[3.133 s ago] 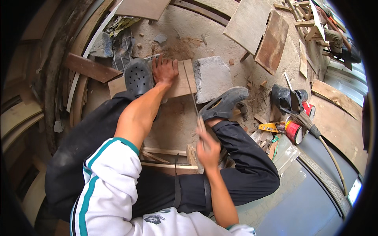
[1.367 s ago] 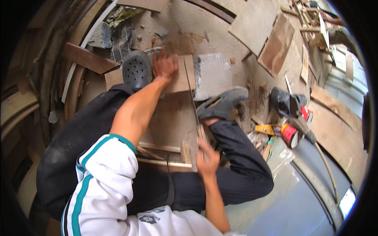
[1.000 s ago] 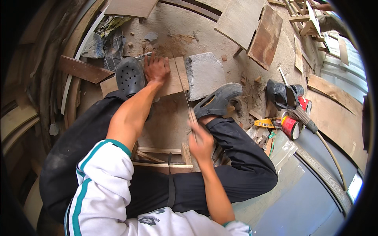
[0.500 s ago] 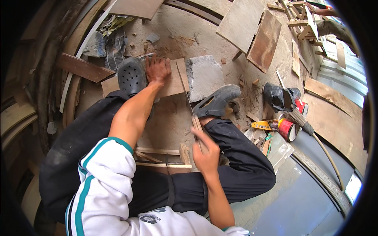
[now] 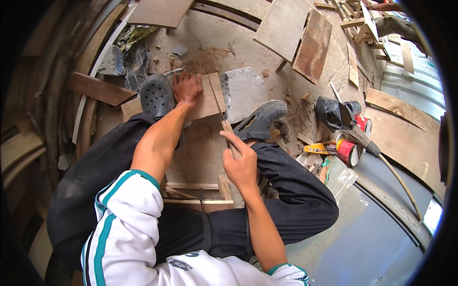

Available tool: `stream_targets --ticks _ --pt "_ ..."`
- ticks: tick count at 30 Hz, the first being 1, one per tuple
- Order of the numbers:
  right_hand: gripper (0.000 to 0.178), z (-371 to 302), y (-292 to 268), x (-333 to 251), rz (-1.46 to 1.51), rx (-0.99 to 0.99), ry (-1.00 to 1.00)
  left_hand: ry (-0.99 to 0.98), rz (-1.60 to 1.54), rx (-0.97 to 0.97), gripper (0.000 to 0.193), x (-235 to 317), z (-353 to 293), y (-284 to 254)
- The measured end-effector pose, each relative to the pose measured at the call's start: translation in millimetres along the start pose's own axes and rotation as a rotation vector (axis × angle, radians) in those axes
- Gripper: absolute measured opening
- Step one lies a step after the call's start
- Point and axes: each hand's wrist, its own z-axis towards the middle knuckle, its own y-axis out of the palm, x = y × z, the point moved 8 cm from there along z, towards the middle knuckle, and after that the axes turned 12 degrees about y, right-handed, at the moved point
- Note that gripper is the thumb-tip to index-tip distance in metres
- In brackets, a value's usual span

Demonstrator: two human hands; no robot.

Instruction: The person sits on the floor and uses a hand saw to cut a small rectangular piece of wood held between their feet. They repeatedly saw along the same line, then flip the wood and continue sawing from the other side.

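Observation:
My left hand (image 5: pixel 187 88) presses down on a light wooden board (image 5: pixel 202 106), its fingers spread near the board's far edge. Wrapped round the wooden handle of a handsaw (image 5: pixel 228 127) is my right hand (image 5: pixel 240 159). The narrow saw blade lies across the board near its right end. My left foot, in a grey clog (image 5: pixel 157 97), stands on the board beside my left hand. To the right of the board is a grey concrete block (image 5: pixel 244 94), and the other grey clog (image 5: pixel 261 120) rests against its near side.
Boards (image 5: pixel 312 46) stand raised at the far side. On the right are a broom (image 5: pixel 367 142), a black plastic bag (image 5: pixel 330 113), a red can (image 5: pixel 348 152) and a yellow-handled tool (image 5: pixel 316 148). A small wooden frame (image 5: pixel 198 204) lies under my legs. Another person's arm (image 5: pixel 385 6) shows top right.
My right hand has pushed the saw forward and to the left, so its handle is closer to the board. My left hand keeps its place on the board. The view has shifted slightly.

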Motion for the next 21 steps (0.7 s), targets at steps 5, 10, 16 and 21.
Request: stream_targets --ticks 5,10,16,21 --pt "0.041 5.1 -3.6 14.5 0.068 0.024 -0.040 0.060 -0.061 -0.213 0.063 3.5 -0.3 0.0" --pt "0.041 0.8 -9.1 20.8 0.136 -0.014 -0.094 0.139 -0.047 -0.367 0.087 -22.0 10.1 -4.9" --pt "0.040 -23.6 -9.4 28.0 0.100 0.027 -0.166 0.093 -0.288 -0.529 0.076 -5.7 17.8 -42.6" --pt "0.041 -37.8 -3.1 27.1 0.126 0.102 -0.315 0.199 -0.123 -0.394 0.058 10.7 29.9 -81.4"
